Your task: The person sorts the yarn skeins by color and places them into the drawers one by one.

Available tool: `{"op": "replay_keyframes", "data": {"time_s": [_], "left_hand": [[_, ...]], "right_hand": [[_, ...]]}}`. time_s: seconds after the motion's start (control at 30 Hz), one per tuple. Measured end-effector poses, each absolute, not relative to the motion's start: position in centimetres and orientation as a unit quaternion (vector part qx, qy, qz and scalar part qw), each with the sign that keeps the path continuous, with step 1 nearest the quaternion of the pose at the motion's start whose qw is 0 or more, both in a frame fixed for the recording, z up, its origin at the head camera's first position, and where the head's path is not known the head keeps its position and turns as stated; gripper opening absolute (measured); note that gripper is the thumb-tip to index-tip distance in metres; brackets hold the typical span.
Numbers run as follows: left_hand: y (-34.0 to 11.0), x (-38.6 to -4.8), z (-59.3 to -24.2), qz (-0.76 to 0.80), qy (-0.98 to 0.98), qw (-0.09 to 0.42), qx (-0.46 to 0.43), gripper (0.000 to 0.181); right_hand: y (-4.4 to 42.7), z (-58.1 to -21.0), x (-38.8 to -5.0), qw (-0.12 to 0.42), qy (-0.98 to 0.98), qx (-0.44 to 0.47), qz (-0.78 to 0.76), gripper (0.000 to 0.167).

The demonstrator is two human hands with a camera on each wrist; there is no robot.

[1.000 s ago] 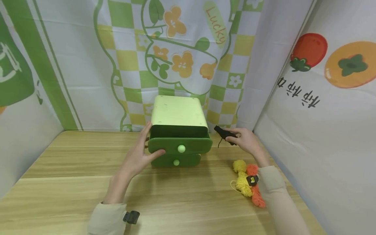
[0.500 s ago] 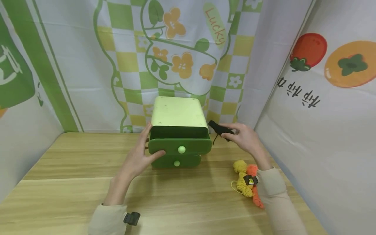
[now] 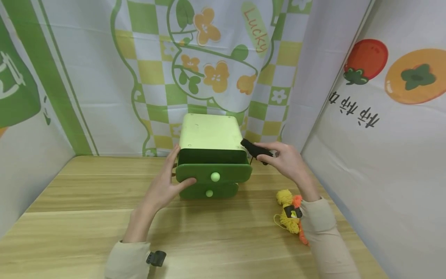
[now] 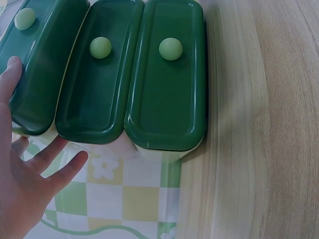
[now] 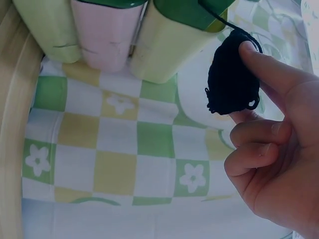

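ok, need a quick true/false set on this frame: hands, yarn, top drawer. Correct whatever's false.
1. The right hand pinches an elongated bundle of black yarn. True.
2. The left hand has its thumb on the dark green top drawer with a round pale-green knob. True.
3. The top drawer is fully closed. False: the top drawer stands partly open.
4. A skein of yellow yarn and one of orange yarn lie on the pale wooden table. True.
5. The black yarn lies inside the top drawer. False: the right hand holds it outside.
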State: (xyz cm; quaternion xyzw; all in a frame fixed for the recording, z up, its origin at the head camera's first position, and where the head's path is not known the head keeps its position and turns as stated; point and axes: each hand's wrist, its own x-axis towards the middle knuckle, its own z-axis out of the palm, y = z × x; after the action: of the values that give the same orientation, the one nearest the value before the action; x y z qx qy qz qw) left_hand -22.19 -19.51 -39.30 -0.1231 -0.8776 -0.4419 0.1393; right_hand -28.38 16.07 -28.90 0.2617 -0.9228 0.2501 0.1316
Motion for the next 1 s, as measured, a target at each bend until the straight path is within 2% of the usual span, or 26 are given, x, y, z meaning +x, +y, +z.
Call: {"op": "replay_keyframes", "data": {"time_s": [0.3,1.0], "left_hand": [[-19.6,-22.1,-39.4,-0.439,-0.879,0.139,-0.121,0.103],[-19.5,-22.2,-39.3,-0.438,-0.880,0.138,-0.124,0.103]], "right_hand": [[14.1,-28.4,-27.6,0.155,-0.913,0.300,0.231,0.040],[11.4,-28.5,-26.8,0.140,-0.912,0.319,0.215,0.035]]}}
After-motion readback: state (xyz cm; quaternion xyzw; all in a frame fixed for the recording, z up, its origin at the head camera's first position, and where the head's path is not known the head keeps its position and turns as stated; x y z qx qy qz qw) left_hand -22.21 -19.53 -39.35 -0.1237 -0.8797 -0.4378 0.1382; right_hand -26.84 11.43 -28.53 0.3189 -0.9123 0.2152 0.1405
